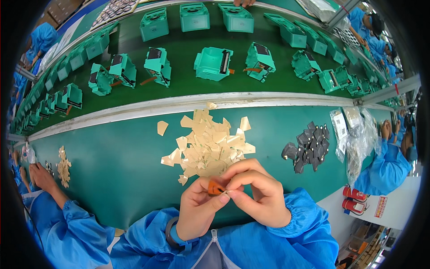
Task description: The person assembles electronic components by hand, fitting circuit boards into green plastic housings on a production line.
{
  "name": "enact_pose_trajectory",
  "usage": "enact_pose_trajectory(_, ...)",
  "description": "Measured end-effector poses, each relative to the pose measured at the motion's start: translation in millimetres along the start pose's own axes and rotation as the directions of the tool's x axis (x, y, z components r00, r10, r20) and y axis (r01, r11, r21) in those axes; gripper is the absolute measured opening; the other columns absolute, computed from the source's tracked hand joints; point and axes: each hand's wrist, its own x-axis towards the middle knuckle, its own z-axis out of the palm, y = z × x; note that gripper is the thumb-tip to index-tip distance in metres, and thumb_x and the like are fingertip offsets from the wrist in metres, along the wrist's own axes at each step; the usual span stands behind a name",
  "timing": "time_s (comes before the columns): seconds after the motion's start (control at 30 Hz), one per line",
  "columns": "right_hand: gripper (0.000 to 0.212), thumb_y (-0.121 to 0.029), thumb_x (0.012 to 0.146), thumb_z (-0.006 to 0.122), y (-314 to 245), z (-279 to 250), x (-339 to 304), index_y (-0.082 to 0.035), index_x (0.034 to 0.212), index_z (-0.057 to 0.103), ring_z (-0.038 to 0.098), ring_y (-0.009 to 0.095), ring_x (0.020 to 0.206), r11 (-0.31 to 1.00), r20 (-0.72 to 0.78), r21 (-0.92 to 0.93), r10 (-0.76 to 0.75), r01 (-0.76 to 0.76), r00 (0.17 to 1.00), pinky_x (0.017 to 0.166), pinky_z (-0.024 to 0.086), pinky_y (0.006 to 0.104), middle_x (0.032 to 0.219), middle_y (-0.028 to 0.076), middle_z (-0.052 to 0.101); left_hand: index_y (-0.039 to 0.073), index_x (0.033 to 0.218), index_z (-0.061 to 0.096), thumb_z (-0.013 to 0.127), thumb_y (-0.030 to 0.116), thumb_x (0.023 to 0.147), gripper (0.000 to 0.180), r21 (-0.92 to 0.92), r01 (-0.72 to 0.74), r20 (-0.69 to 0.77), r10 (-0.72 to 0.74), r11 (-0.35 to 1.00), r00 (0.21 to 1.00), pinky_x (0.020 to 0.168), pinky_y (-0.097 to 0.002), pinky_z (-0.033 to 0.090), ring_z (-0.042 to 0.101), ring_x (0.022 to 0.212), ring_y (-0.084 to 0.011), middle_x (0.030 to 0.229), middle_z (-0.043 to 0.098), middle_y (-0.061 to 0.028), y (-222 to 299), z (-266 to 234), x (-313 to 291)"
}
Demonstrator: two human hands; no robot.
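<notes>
A small orange flexible strip (215, 188) with a black part on it is pinched between the thumb and fingers of my left hand (195, 211). My right hand (262, 195) meets it there, thumb and forefinger pressed together at the strip's right edge. A tiny pale bit shows at those fingertips; what exactly they grip is hidden. Just beyond both hands spreads a loose heap of cream-coloured backing-paper pieces (208, 145). To the right lies a pile of small black parts (309, 145).
Clear plastic bags (356, 139) lie at the right of the green table (112, 179). Past a metal rail (179, 104), green plastic housings (212, 63) stand in rows on a dark green belt. A co-worker's hand (44, 178) works at left, near another cream heap (63, 166); others sit at right.
</notes>
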Motion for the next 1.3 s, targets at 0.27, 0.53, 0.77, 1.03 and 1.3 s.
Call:
enact_pose_trajectory(0.27, 0.019, 0.005, 0.071, 0.064, -7, -19, 7, -0.005, 0.087, 0.061, 0.055, 0.022, 0.078, 0.934, 0.061, -0.311, -0.167, 0.178, 0.984, 0.075, 0.041, 0.0323, 0.083, 0.005, 0.061, -0.001, 0.108, 0.053, 0.064, -0.008, 0.073, 0.038, 0.586, -0.283, 0.263, 0.152, 0.759, 0.953, 0.089, -0.0328, 0.041, 0.054, 0.101, -0.0213, 0.105, 0.057, -0.0126, 24, -5, 10)
enact_pose_trajectory(0.53, 0.023, -0.004, 0.068, 0.069, 2, -16, 6, -0.008, 0.09, 0.062, 0.05, 0.022, 0.079, 0.854, -0.021, -0.465, -0.274, 0.233, 0.962, 0.073, 0.038, 0.0333, 0.088, 0.003, 0.055, -0.002, 0.091, 0.061, 0.064, -0.011, 0.073, 0.019, 0.715, -0.296, 0.208, 0.211, 0.634, 0.955, 0.07, -0.0271, 0.045, 0.058, 0.08, -0.0193, 0.089, 0.06, -0.0122, 19, -6, 13)
enact_pose_trajectory(0.77, 0.023, -0.006, 0.066, 0.07, 7, -13, 0, -0.008, 0.088, 0.063, 0.046, 0.019, 0.073, 0.815, 0.044, -0.536, -0.237, 0.223, 0.971, 0.064, 0.033, 0.0305, 0.087, 0.002, 0.052, -0.001, 0.085, 0.062, 0.067, -0.009, 0.068, 0.02, 0.857, -0.424, 0.32, 0.343, 0.292, 0.883, 0.065, -0.0286, 0.045, 0.056, 0.073, -0.0201, 0.083, 0.057, -0.0108, 20, -5, 16)
enact_pose_trajectory(1.03, 0.028, 0.001, 0.061, 0.072, 10, -22, 0, -0.006, 0.087, 0.065, 0.049, 0.02, 0.069, 0.885, 0.061, -0.417, -0.197, 0.205, 0.978, 0.063, 0.035, 0.031, 0.082, 0.004, 0.054, 0.0, 0.084, 0.064, 0.069, -0.008, 0.065, 0.021, 0.856, -0.476, 0.387, 0.362, 0.202, 0.848, 0.058, -0.0273, 0.043, 0.055, 0.068, -0.0187, 0.077, 0.055, -0.0077, 14, -4, 21)
enact_pose_trajectory(1.3, 0.015, 0.003, 0.069, 0.064, 7, -40, 12, -0.004, 0.081, 0.059, 0.053, 0.023, 0.07, 0.93, -0.137, -0.367, -0.071, 0.016, 0.988, 0.065, 0.044, 0.0317, 0.083, 0.008, 0.052, 0.0, 0.086, 0.065, 0.071, -0.004, 0.068, 0.019, 0.794, -0.393, 0.304, 0.256, 0.465, 0.918, 0.064, -0.0297, 0.046, 0.057, 0.075, -0.02, 0.086, 0.055, -0.0095, 21, -6, 17)
